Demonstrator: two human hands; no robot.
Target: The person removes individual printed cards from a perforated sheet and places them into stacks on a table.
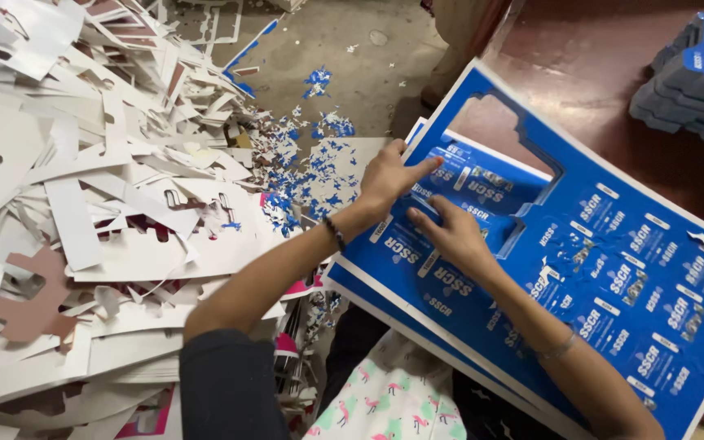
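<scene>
Over the near corner of the blue printed sheet (613, 187), pressing down with both hands. Stretching the forefinger of the left hand (389, 179) onto a die-cut panel (482, 191), with the other fingers curling loosely and gripping nothing. Laying the right hand (454, 236) flat just beside it, fingers spreading a little across the same panel, pinching nothing either. Wearing a dark bracelet (334, 232) on the left wrist and a thin bangle (560, 349) on the right.

Seemingly working that panel loose along its cut lines, right under an open cut-out (490, 122) already showing through the sheet. Calling, by the look of it, for even pressure at the panel's edge and a steady hold on the card around it, to avoid tearing.

Resting the sheet across the lap, over flamingo-print cloth (385, 399), with the white edge of a second sheet (352, 287) peeking out beneath. Lying farther left, blue paper crumbs (311, 171) scattered on the floor (344, 49) and a deep heap of white card scrap (83, 204). Sitting at the upper right, a stack of blue pieces (694, 73), running off the picture.

Hiding the cut line under the palms; not showing whether the panel is already partly free. Cutting off the sheet's far corner and the right elbow.
</scene>
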